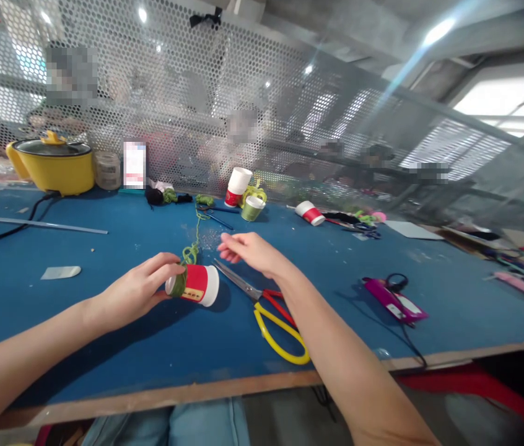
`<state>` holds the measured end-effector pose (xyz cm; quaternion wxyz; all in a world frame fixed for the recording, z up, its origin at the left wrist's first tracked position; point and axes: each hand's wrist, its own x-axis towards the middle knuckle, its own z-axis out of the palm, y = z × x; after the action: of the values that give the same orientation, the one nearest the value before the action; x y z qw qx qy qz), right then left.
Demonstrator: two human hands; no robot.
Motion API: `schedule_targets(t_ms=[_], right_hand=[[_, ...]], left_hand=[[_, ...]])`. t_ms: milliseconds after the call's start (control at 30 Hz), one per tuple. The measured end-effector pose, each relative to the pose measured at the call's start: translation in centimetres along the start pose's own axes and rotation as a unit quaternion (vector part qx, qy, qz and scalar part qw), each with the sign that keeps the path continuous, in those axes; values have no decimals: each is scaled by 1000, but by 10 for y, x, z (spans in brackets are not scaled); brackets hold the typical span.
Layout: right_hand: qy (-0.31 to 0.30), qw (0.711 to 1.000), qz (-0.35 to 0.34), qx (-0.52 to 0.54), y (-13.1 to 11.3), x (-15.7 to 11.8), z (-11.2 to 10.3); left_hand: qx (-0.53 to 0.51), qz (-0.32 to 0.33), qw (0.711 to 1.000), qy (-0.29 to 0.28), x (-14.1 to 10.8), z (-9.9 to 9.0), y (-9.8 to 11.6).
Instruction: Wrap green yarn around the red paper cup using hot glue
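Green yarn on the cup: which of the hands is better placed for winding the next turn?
Probably the right hand: it hovers near the green yarn, apart from the cup, while the left hand is occupied holding the cup.

No text is legible; the red-and-white cup (200,282) seemingly bears blurred print (194,293).

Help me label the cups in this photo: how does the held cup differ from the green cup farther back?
The held cup is tipped on its side in the left hand; the green cup stands upright on the table. The held cup shows a red band, with green yarn only toward its narrow end; the green cup's visible side is mostly green. Both show a white rim.
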<state>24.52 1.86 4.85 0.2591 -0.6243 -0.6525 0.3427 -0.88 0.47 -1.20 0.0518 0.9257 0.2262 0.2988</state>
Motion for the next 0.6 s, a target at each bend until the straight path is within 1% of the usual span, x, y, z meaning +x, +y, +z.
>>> schedule_targets(t_ms=[33,100,167,233,300,433,600], right_hand=[[-51,998,-20,25,-8,0,10],[-100,994,-33,36,-20,1,28],[-135,990,-29,29,-26,4,41],[-153,987,-28,44,-27,6,50],[-135,986,-41,90,-26,7,54],[-62,978,-74,187,-24,5,56],[18,968,-116,221,-22,0,53]], left_hand=[[6,6,1000,4,0,0,1],[20,19,1000,8,1,-1,3],[35,31,999,10,1,-1,5],[47,41,998,12,2,-2,6],[53,48,997,13,2,-2,8],[51,40,998,7,2,-1,8],[18,22,1000,6,2,-1,7]])
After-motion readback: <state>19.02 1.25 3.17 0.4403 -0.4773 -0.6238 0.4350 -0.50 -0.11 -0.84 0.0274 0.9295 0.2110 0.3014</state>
